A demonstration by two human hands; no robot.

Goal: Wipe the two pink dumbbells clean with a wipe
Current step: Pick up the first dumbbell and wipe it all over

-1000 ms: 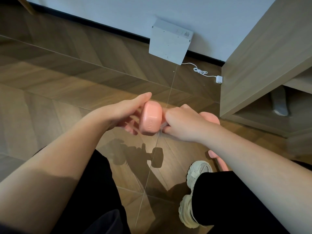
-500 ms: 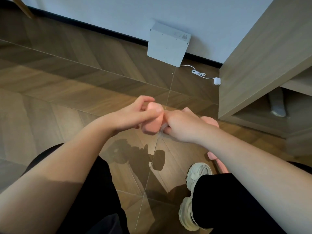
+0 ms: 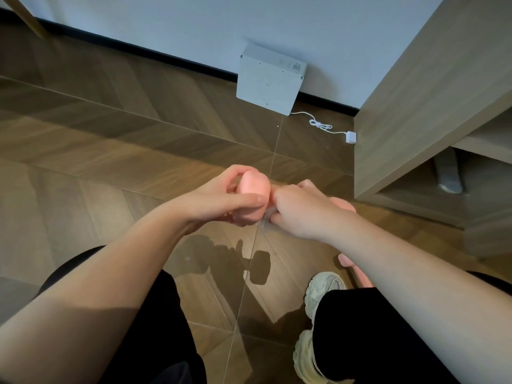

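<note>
I hold one pink dumbbell [image 3: 253, 187] in the air above the floor, lying roughly sideways. My left hand [image 3: 221, 200] wraps around its left head, thumb across the front. My right hand [image 3: 302, 209] is closed around the handle, with a thin translucent wipe [image 3: 266, 219] peeking out beside its fingers. The dumbbell's right head [image 3: 345, 204] shows just behind my right hand. A second pink dumbbell [image 3: 352, 266] lies on the floor below my right forearm, mostly hidden by it.
A wooden cabinet [image 3: 424, 112] with an open lower shelf stands at the right. A grey box [image 3: 268, 79] leans against the wall, with a white cable and plug [image 3: 351, 137] on the floor. My shoes [image 3: 321, 295] and black-trousered legs are below.
My left hand has turned over the dumbbell's left head, from cupping it behind to gripping it with the thumb across the front. The head has rotated. My right hand stays closed on the handle.
</note>
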